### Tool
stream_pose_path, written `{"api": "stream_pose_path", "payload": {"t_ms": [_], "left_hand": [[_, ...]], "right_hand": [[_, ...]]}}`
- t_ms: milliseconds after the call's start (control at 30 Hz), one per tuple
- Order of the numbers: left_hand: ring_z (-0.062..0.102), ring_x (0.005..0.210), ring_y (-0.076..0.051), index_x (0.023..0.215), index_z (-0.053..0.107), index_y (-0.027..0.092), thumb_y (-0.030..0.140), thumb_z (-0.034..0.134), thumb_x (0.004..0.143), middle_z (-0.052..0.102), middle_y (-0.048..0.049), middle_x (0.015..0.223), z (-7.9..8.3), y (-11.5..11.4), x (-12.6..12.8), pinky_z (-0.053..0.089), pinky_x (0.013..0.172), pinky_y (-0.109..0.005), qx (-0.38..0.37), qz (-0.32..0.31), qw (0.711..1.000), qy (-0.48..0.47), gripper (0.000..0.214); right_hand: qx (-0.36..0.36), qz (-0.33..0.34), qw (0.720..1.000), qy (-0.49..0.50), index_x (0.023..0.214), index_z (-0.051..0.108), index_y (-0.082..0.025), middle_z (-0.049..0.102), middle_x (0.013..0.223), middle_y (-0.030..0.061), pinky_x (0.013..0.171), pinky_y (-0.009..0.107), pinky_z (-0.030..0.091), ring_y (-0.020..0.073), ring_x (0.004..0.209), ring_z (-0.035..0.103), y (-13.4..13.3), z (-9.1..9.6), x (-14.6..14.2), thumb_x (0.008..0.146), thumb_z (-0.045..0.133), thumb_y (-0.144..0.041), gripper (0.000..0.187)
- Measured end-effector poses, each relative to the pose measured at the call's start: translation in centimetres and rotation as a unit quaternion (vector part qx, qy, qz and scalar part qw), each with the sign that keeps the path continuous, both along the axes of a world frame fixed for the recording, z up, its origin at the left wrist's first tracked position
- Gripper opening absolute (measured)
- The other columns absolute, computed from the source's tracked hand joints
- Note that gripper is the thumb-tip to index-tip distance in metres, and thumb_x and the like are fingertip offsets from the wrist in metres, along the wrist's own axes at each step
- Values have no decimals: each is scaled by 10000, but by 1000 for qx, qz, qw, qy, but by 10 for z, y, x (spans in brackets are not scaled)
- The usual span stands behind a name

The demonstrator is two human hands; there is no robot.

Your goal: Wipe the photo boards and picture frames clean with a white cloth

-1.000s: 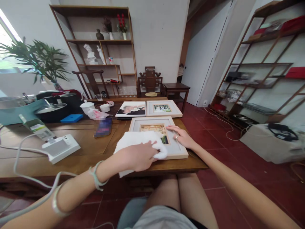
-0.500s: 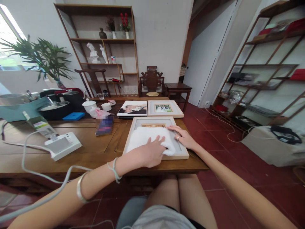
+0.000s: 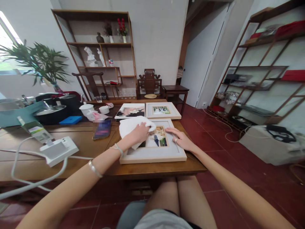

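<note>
A picture frame (image 3: 152,158) with pale wood edges, a grey mount and a small photo (image 3: 160,140) lies flat near the table's front edge. My left hand (image 3: 142,133) has its fingers curled on a white cloth (image 3: 132,125), which covers the frame's upper left part and some of the photo. My right hand (image 3: 181,139), wearing a ring, rests on the right side of the frame with its fingers stretched out and holds nothing.
Behind lie a second framed photo (image 3: 175,111) and a white-edged picture panel (image 3: 131,110). To the left are a phone (image 3: 102,128), a blue box (image 3: 71,120), a white teapot (image 3: 86,108), a black pot (image 3: 51,114) and a white power strip (image 3: 59,149) with loose cables.
My left hand has moved the cloth up and to the left, uncovering much of the photo. Its fingers, spread before, are now curled. My right hand stays on the frame's right side.
</note>
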State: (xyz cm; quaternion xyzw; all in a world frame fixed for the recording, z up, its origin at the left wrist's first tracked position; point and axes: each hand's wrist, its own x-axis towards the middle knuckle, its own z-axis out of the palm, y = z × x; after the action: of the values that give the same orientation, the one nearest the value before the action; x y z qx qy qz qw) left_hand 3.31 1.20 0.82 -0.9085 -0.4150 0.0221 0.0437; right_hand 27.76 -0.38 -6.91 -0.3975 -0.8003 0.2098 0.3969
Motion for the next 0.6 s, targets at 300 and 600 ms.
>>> {"api": "stream_pose_path", "payload": {"t_ms": [300, 600], "left_hand": [[590, 992, -223, 1154, 555, 167, 243, 287, 954, 625, -107, 1104, 6, 15, 42, 421, 862, -322, -6, -77, 997, -9, 343], [643, 865, -273, 1075, 589, 87, 299, 329, 924, 656, -195, 1001, 18, 28, -11, 459, 702, -351, -13, 49, 998, 42, 368]], "right_hand": [[12, 27, 1000, 4, 1212, 562, -238, 543, 1308, 57, 1066, 467, 312, 256, 1232, 470, 2, 0, 2, 648, 447, -90, 594], [0, 9, 1000, 8, 1219, 565, -255, 527, 1327, 42, 1080, 485, 295, 252, 1256, 449, 0, -1, 0, 664, 438, -96, 592]]}}
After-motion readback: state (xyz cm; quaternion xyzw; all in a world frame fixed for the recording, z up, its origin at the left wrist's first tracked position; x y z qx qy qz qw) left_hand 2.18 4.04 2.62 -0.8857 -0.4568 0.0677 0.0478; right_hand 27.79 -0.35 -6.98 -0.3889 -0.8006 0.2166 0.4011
